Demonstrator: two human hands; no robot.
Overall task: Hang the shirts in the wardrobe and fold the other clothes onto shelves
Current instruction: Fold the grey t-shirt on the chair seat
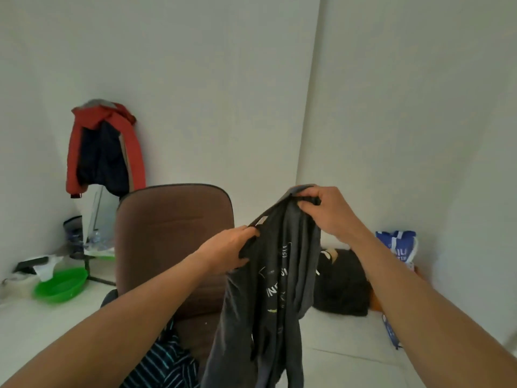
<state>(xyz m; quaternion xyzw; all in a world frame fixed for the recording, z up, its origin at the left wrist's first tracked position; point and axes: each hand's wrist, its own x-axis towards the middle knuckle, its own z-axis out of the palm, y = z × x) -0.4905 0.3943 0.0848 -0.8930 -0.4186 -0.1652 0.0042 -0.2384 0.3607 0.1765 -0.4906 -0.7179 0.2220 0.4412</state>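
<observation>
Just right of the brown chair's [173,228] backrest, you've got the dark grey T-shirt [268,303] up in both hands. Your right hand [327,211] pinches a bunch of fabric at the very top, fingers curled over what looks like the collar or a shoulder. Your left hand [229,247] grips an edge lower down, close by the small white label. Both hands are clenched on cloth. The shirt hangs from those two holds in a crumpled column, printed lettering towards you, its tail dropping past the chair's seat and out of view. On the seat, under your left forearm, lies a dark striped garment [165,365]. Left of the chair a red jacket [103,147] hangs on the wall, with a green basin [61,284] on the pale surface below it. Right of the chair, a black heap [341,284] and a blue bag [397,245] sit near the wall. No wardrobe or hanger shows. I'd call this the straightening-out step for one shirt: you're finding its shoulders. Next you'll likely need to spread your hands along the neckline so the twist falls out, then get a hanger into it.
</observation>
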